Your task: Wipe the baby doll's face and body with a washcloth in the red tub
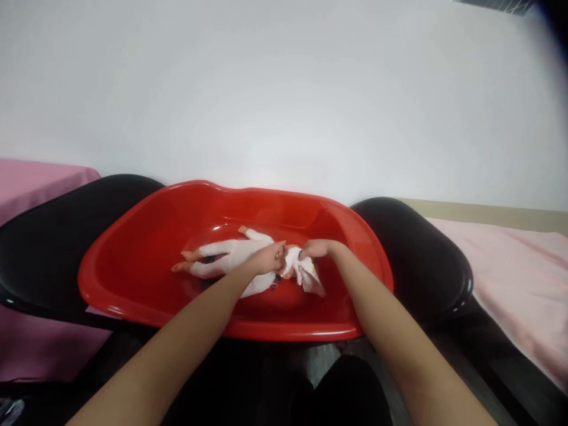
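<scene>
A doll (251, 251) is laid lengthwise on its back in the red tub (177, 319), its feet pointed toward the tub's left end and its head toward the right end. At the doll's neck and upper chest, over the tub's floor, the left hand (267, 258) is placed with its fingers curled; whether anything is gripped by it cannot be told. Just beyond, nearer the tub's right end, the white cloth (306, 272) is touched by the right hand (318, 248), whose fingers are bent against it; whether it is pinched cannot be told.

The doll's arms and legs are covered in white, with the feet left bare. One arm is stretched toward the tub's far wall. Part of the doll's head is covered by the cloth, which is crumpled, marked with small yellowish spots and draped toward the tub's near side.
</scene>
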A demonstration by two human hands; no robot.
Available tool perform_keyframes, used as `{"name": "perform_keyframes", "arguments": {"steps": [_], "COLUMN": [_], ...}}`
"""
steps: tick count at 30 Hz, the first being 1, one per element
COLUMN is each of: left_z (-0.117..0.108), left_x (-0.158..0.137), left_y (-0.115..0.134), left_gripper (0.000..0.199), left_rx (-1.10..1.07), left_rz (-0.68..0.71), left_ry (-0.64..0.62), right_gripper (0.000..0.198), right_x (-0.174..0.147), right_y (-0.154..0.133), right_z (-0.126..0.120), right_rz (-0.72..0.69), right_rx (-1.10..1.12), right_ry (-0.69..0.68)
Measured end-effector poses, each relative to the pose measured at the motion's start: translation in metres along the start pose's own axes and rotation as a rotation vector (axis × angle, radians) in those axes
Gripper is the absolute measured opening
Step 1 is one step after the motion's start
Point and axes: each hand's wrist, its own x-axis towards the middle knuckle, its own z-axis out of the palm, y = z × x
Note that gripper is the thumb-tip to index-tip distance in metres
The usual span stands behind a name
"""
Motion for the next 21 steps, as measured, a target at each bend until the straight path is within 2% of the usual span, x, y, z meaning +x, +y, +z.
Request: {"name": "perform_keyframes", "arguments": {"steps": [3,8,12,15,17,21], "left_z": [-0.003,-0.009,-0.009,-0.009,-0.009,-0.008], "left_x": [0.0,-0.005,-0.005,-0.004,-0.003,0.001], "left_y": [0.004,0.013,0.01,0.007,0.004,-0.004], "left_gripper": [0.081,0.062,0.057,0.058,0.059,0.064], "left_rx": [-0.003,-0.095,-0.155,-0.232,-0.237,-0.153], "left_rz": [-0.054,-0.013,-0.06,-0.13,-0.145,-0.067], "left_ry": [-0.011,-0.056,-0.014,-0.036,-0.054,0.001], "right_gripper": [0.026,0.038,0.03,0.028,0.028,0.024], "right_x": [0.001,0.009,0.012,0.012,0.013,0.023], "right_y": [0.001,-0.003,-0.011,-0.017,-0.019,-0.015], "right_z": [0.004,0.019,0.027,0.03,0.031,0.035], "right_rz": [-0.079,-0.048,-0.119,-0.2,-0.216,-0.122], "right_rx": [0.083,0.172,0.396,0.55,0.504,0.145], "right_ry": [-0.156,-0.382,-0.367,-0.322,-0.323,-0.409]}}
